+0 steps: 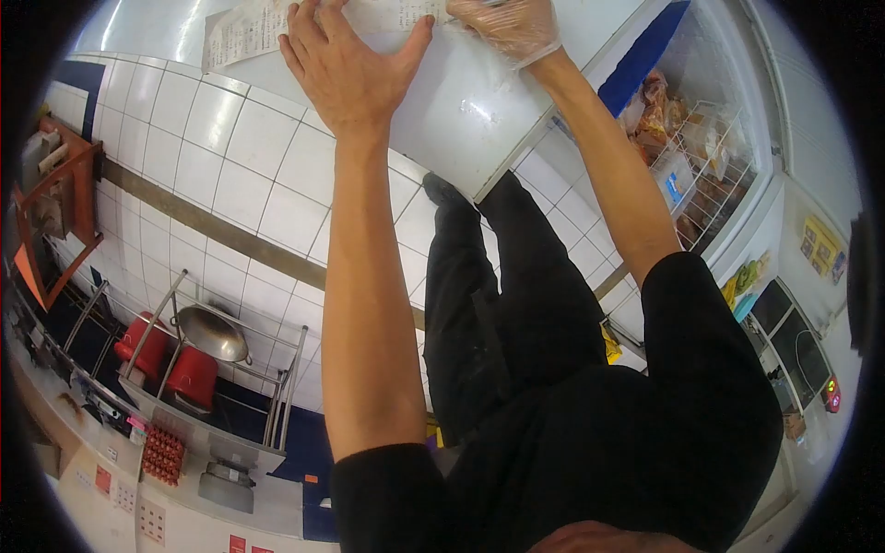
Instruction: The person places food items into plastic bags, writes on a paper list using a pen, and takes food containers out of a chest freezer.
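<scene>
At the far edge of the view, on a white tabletop: marked paper, lying partly beneath the left hand, which was bare, palm down and opened wide, its fingers and thumb spread apparently to keep the paper flat. Right hand, in a clear plastic glove, was curled nearly closed beside the paper's other end, perhaps gloved on this side alone for cleanliness; whether it gripped anything could not be told, its fingertips being largely hidden.
</scene>
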### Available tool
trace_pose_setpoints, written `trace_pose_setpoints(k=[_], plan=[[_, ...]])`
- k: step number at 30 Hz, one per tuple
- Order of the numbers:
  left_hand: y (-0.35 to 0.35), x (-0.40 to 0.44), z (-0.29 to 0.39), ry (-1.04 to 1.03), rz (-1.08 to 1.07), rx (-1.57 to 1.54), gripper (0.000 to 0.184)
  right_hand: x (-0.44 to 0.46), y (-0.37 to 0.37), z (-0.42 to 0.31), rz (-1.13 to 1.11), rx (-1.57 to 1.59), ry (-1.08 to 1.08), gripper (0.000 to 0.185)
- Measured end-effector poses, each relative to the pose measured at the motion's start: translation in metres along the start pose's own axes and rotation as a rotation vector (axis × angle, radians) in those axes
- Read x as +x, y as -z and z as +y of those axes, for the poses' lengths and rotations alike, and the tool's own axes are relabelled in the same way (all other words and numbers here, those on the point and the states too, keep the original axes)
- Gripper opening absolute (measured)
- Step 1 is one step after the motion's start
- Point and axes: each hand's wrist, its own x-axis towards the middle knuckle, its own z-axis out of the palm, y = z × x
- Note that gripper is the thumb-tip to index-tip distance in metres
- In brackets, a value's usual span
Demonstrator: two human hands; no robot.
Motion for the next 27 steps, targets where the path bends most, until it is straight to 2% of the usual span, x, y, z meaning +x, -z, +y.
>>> trace_pose_setpoints(k=[4, 6, 9, 12, 16, 18, 25, 27], plan=[[0.000, 0.000, 0.000, -0.002, 0.010, -0.018, 0.072, 0.003, 0.001, 0.006, 0.011, -0.017, 0.049, 0.033], [-0.001, 0.001, -0.001, -0.009, 0.011, -0.021, 0.072, 0.006, 0.001, 0.011, 0.009, -0.056, 0.166, 0.034], [-0.001, 0.000, 0.000, -0.024, 0.011, -0.011, 0.072, 0.007, 0.003, 0.015, 0.030, -0.093, 0.210, 0.035], [-0.002, 0.001, 0.000, -0.029, 0.017, 0.005, 0.072, 0.005, 0.002, 0.014, 0.017, 0.000, 0.104, 0.037], [-0.001, 0.001, -0.001, -0.016, 0.015, -0.011, 0.072, 0.006, 0.004, 0.010, -0.025, 0.035, 0.152, 0.036], [-0.001, 0.001, 0.001, -0.014, 0.014, -0.023, 0.071, 0.008, 0.004, 0.011, 0.012, -0.088, 0.218, 0.036], [0.000, 0.001, 0.001, 0.001, 0.004, -0.029, 0.071, 0.007, 0.004, 0.011, 0.025, -0.124, 0.176, 0.035], [-0.001, 0.001, 0.001, -0.013, 0.011, -0.023, 0.071, 0.006, 0.003, 0.007, 0.143, -0.241, 0.138, 0.034]])
